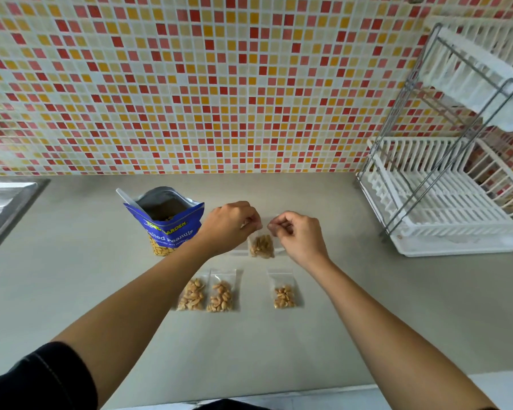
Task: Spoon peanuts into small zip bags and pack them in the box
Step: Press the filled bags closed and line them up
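- Above the middle of the grey tabletop, both hands hold one small zip bag by its top edge; peanuts fill its lower half.
- The left grip pinches the top left corner between curled fingers and thumb. The right grip pinches the top right corner the same way.
- The bag's clear mouth is hard to make out, so I cannot tell whether its seal is open or pressed closed. Nor can I tell whether its bottom touches the tabletop.
- Just left of the left grip stands a blue peanut pouch with its mouth open; the left wrist hides part of its label.
- A white strip pokes up at the pouch's back left corner. Only its end shows, so what it is cannot be told.
- Nearer the person, filled bags lie flat: a first bag and a second bag with edges overlapping, and a third bag apart on the right.
- At the right, a white dish rack is cut off by the frame edge.
- At the left edge, only a corner of a steel sink shows.
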